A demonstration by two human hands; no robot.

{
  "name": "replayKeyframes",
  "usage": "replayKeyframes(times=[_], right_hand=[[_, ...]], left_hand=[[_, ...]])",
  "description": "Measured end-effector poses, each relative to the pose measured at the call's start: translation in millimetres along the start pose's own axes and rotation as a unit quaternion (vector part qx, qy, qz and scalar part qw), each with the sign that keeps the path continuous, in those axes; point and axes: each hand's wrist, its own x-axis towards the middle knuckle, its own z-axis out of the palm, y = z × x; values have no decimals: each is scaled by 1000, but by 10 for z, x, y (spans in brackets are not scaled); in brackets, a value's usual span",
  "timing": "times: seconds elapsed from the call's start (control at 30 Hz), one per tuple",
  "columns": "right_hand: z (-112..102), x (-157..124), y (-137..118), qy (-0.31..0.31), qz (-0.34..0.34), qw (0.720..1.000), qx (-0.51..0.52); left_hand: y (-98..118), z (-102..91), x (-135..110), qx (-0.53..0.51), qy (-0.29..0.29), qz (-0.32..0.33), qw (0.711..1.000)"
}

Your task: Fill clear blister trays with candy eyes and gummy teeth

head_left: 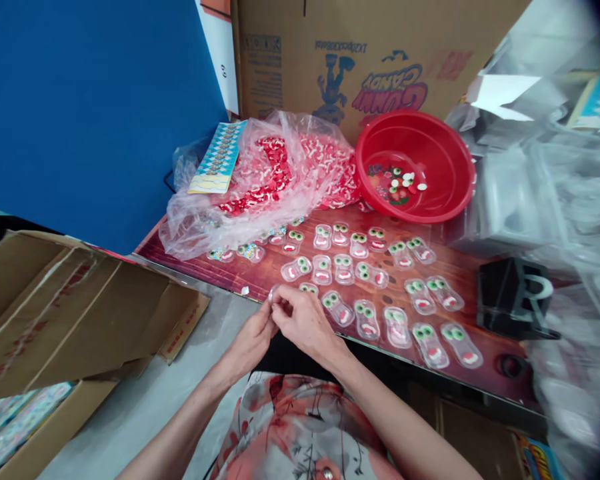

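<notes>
Close together at the table's front edge are my left hand (pixel 257 332) and my right hand (pixel 304 320), fingers closed. Between their fingertips is a small clear plastic blister tray (pixel 273 292), mostly hidden by the fingers. Whatever lies in it cannot be made out. To the right of my hands, several similar trays lie in loose rows, such as one blister tray (pixel 397 328) with green-and-white candy eyes and a red-and-white candy mouth. Beyond my hands, a clear plastic bag (pixel 200 223) holds many red-and-white mouth-shaped candies (pixel 275 160).
A red basin (pixel 414 123) with some candy eyes stands at the back right. Stacked clear plastic trays (pixel 510 187) and a black tape dispenser (pixel 514 300) are on the right. A printed card (pixel 219 157) lies on the bag. An open cardboard box (pixel 90 320) stands at left.
</notes>
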Motion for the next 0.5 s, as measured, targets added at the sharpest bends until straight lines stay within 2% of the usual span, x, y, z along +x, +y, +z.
replayKeyframes(times=[0.23, 0.5], right_hand=[[55, 11, -37, 21, 26, 999, 2], [191, 64, -38, 69, 34, 990, 120]], left_hand=[[-27, -21, 33, 78, 16, 29, 996], [-65, -119, 74, 150, 26, 34, 988]])
